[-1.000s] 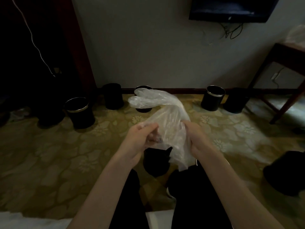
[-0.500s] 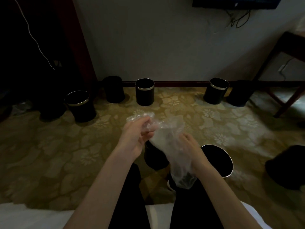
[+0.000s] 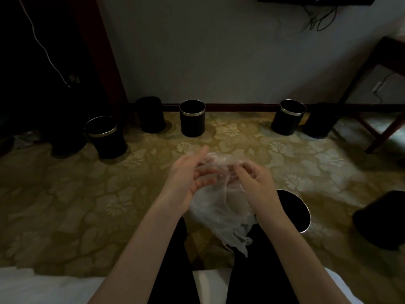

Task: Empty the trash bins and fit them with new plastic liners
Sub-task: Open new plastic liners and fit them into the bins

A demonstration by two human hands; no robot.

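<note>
A steel-rimmed bin (image 3: 306, 212) was partly hidden by the clear plastic liner (image 3: 219, 207) gripped in left hand (image 3: 188, 178) and right hand (image 3: 256, 179).

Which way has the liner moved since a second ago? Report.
Yes, the liner moved down: it overlapped the middle wall bin, now hangs clear below it.

At least seven black bins (image 3: 192, 121), one clear plastic liner (image 3: 219, 207), two hands (image 3: 186, 176)
</note>
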